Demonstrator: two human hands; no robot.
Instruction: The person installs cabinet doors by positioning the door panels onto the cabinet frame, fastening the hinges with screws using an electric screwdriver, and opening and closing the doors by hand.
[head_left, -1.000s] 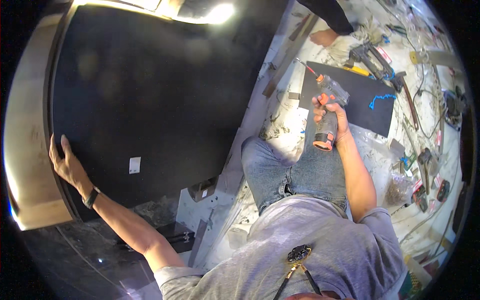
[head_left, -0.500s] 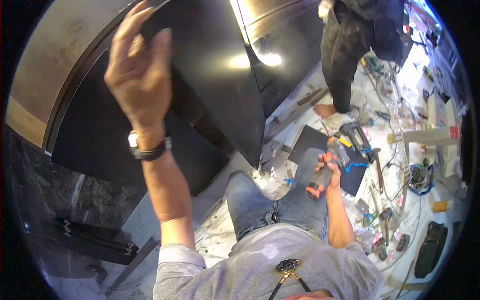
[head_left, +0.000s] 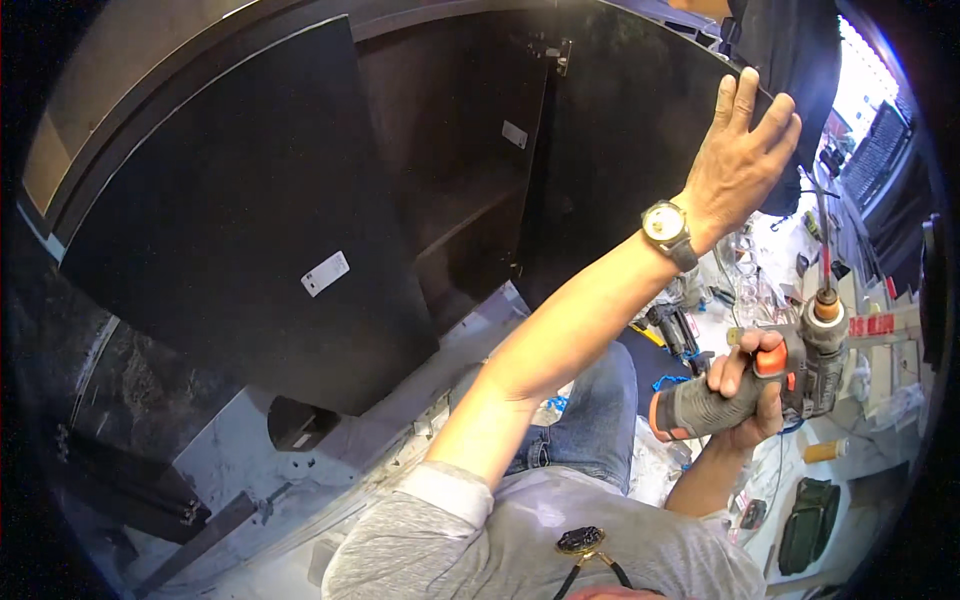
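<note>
My right hand (head_left: 750, 385) grips a grey and orange cordless drill (head_left: 715, 400) by its handle. A long thin bit points up from its chuck. My left hand (head_left: 740, 155), with a watch on the wrist, reaches across to the right. Its fingers are outstretched over the outer edge of an open black cabinet door (head_left: 630, 150); the palm is hidden, and it appears to rest on the door. A hinge (head_left: 562, 55) shows where this door meets the dark cabinet interior (head_left: 450, 120). Another black door (head_left: 250, 220) stands at the left, bearing a white sticker (head_left: 325, 273).
A black and yellow power tool (head_left: 675, 330) lies on the littered floor beyond my knees. A dark case (head_left: 808, 525) and an orange-brown roll (head_left: 826, 450) are at the right. Another person's dark clothing (head_left: 790, 80) shows behind the door. At lower left lies a dark strip (head_left: 215, 535).
My left hand has swung from the upper left to the right-hand door's edge. My right hand has raised the drill from my lap and moved it right. The view has turned toward the cabinet.
</note>
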